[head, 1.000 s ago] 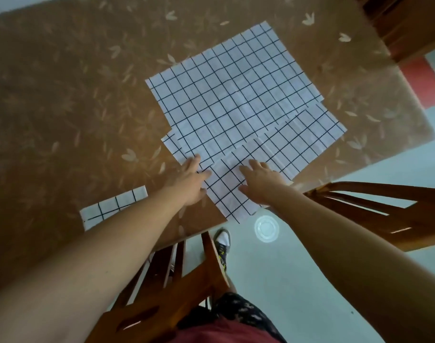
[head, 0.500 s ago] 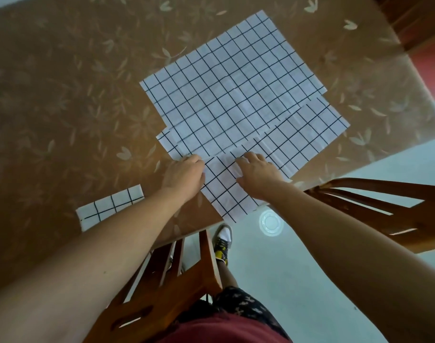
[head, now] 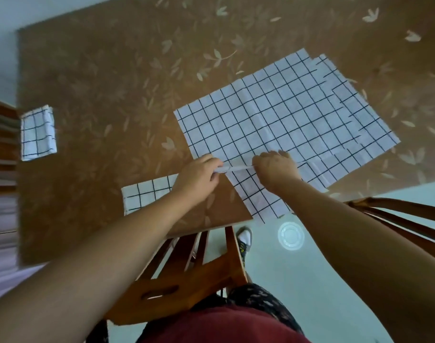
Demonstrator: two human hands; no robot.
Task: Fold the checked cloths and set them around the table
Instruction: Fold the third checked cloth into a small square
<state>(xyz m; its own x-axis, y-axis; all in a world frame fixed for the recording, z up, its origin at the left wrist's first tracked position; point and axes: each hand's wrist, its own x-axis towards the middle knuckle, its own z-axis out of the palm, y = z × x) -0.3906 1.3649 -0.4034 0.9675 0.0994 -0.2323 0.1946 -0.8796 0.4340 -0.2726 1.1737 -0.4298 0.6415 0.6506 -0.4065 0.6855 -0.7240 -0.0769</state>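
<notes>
Leftmost, a folded cloth (head: 38, 133) lies at the left edge of the table (head: 100, 70), small and squarish, well apart from everything else. Further right, a second folded cloth (head: 147, 194) lies near the front edge, its right end hidden under the left forearm.

The left hand (head: 199, 177) is just beyond it, fingers curled, pinching the near edge of an open cloth. A thin white strip (head: 238, 168) of that edge runs across to the right hand (head: 275, 170), whose fingers curl down over the same edge. Both grips are narrow and closed on fabric. Which layer the edge belongs to cannot be told.

Behind and to the right of the hands spreads the pile (head: 285, 115) of open cloths, several layers stacked askew so that their corners step out on the right. One corner (head: 258, 201) pokes out under the right wrist and hangs over the table's front corner.

Below the table a chair (head: 186, 280) stands against the front edge, with a shoe (head: 244, 237) beside its post. A round white disc (head: 291, 235) lies on the floor, and another chair (head: 397, 219) shows at far right.
</notes>
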